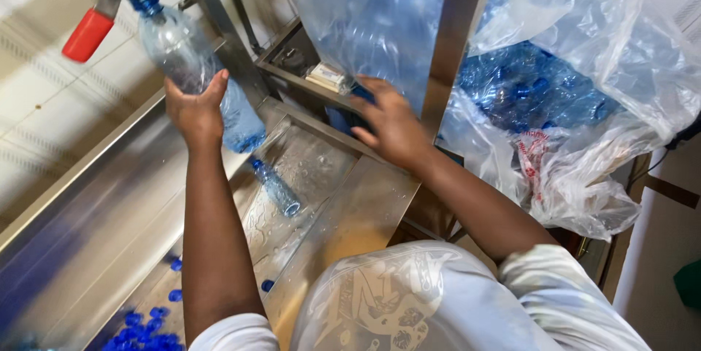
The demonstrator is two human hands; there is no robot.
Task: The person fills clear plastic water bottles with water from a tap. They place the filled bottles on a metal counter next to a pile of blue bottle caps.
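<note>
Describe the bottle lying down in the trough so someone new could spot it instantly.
Start at the long steel trough, wet with droplets. Between the left hand and right hand lies a small clear plastic bottle. Unlike the bigger bottle the left hand holds up to the red-handled tap, it lies flat, untouched.

L hand (196, 106) raised, fingers (217, 82) curled in grip; R hand (388, 126) extended fwd, palm down.

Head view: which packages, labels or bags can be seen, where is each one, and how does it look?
Big bag: at the right, clear crumpled plastic, full of blue-capped empty bottles.
Print: red, on the bag's lower front fold.
Second bag: top centre, clear plastic, above the right hand.
Small pack: whitish, flat, on the metal ledge.
Bottle in the left hand: clear, no label seen.
</note>
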